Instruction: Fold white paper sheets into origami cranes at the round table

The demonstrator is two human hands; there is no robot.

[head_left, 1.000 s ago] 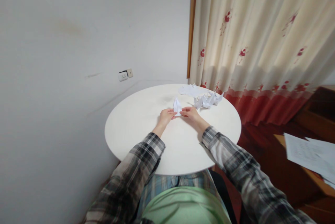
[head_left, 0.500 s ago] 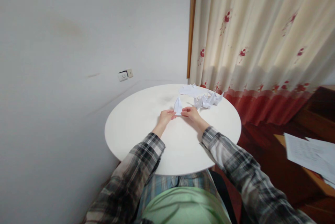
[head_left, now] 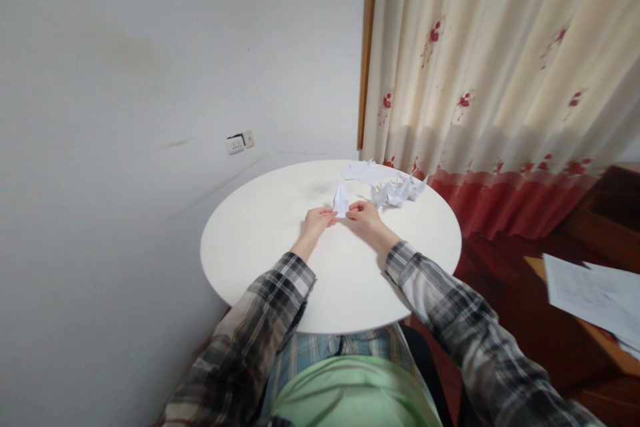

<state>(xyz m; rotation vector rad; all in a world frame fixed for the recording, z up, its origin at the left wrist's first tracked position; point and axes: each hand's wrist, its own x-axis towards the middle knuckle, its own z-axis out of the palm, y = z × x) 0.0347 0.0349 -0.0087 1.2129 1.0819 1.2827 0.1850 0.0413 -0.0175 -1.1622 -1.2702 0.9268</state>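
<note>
A small piece of folded white paper (head_left: 341,200), pointed at the top, stands between my two hands over the middle of the table. My left hand (head_left: 319,220) pinches its lower left corner. At the lower right corner, the fingers of my right hand (head_left: 365,213) are closed on the paper too. The finest folds are too small to make out. Just beyond my right hand lies a cluster of folded white paper pieces (head_left: 397,192).
The round white table (head_left: 250,240) stands near a wall with a socket (head_left: 235,145). Flat white paper (head_left: 361,171) lies at its far edge. A flowered curtain (head_left: 480,80) hangs behind. Printed sheets (head_left: 580,294) rest on wooden furniture at right.
Hardly anything differs. The folded paper has shifted very slightly between my fingers, and my right hand has moved a touch; both hands keep their hold.
</note>
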